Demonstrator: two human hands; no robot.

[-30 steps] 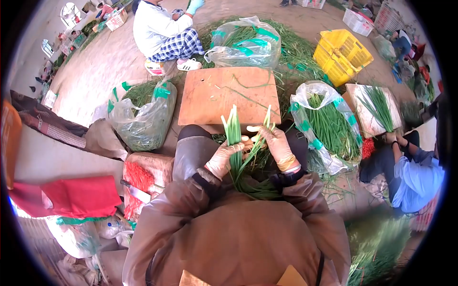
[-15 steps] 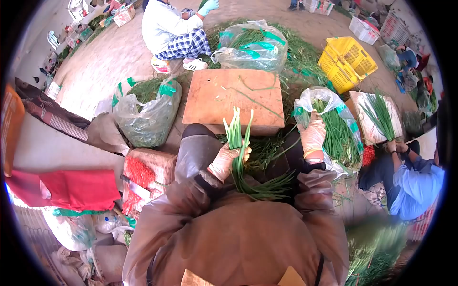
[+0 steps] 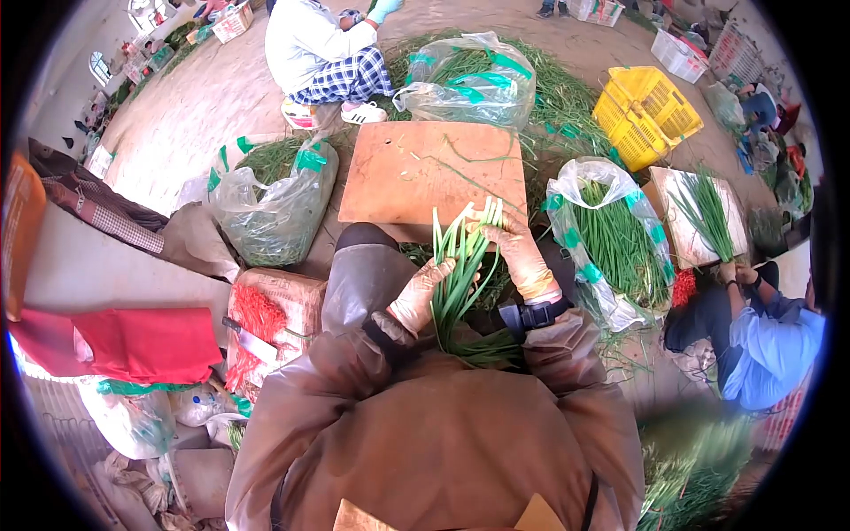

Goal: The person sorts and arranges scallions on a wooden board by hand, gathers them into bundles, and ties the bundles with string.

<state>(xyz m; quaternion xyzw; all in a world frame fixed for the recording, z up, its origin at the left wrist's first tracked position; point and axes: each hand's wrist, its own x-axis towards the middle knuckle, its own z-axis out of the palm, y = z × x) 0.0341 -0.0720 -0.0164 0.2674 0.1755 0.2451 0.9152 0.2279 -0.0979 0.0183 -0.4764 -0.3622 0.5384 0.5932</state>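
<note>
A bunch of long green stalks, like garlic chives [image 3: 456, 296], stands over my lap with its pale ends up and its leaves trailing down. My left hand [image 3: 420, 296], gloved, is wrapped round the middle of the bunch. My right hand [image 3: 516, 250], also gloved, closes its fingers on the pale upper ends. Just beyond both hands lies a wooden board [image 3: 416, 177] with a few loose stalks on it. To the right, a clear plastic bag [image 3: 589, 265] with green tape stands open, full of the same stalks.
Another plastic bag of greens [image 3: 274, 212] sits left of the board. A knife [image 3: 251, 340] and red ties [image 3: 258, 310] lie on a block at my left. A yellow crate [image 3: 642, 115] is at the back right. Co-workers sit ahead [image 3: 323, 53] and at right [image 3: 775, 341].
My right hand has left the plastic bag at the right and moved left to the upper ends of the bunch. My left hand still holds the bunch.
</note>
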